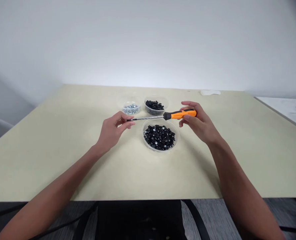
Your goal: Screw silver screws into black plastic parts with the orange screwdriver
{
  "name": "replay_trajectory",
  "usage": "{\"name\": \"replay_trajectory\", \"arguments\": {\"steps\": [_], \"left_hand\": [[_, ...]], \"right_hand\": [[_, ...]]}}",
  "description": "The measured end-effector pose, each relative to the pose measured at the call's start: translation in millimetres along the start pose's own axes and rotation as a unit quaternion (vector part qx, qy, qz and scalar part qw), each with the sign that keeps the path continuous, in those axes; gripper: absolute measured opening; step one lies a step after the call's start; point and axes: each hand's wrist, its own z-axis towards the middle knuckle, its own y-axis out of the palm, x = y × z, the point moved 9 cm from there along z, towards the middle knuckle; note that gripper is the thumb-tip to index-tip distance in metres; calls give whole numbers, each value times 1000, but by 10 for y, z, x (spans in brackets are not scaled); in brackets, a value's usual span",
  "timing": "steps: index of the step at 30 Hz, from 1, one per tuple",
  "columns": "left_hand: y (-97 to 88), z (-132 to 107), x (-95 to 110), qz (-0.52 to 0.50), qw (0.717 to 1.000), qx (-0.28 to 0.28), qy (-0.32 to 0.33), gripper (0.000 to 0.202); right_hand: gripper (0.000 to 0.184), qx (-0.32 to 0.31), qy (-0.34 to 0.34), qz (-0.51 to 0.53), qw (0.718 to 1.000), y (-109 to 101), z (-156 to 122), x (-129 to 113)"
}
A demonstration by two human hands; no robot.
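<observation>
Screwdriver point(166, 116), orange handle point(179, 114) pinched in the right hand point(200, 125); at its tip, a small black piece point(129, 120) pinched in the left hand point(112, 131); below, between both hands, a bowl point(160, 151) of black parts point(159, 136) on the desk point(138, 176).

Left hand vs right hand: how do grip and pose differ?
The left hand pinches a small dark piece; the right hand holds the orange-handled screwdriver. The left hand points rightward in view; the right hand, leftward. Both are bare and raised over the table.
</observation>
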Motion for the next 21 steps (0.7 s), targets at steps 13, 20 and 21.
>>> {"name": "replay_trajectory", "arguments": {"steps": [13,20,21], "left_hand": [[1,-36,123,6,999,-7,33,18],[40,-40,87,-6,1000,-17,22,18],[34,-38,84,1,1000,-14,22,18]], "right_hand": [[37,19,22,-17,999,-42,-17,43],[38,13,23,3,1000,-9,-11,17],[41,7,20,12,1000,3,-9,5]]}}
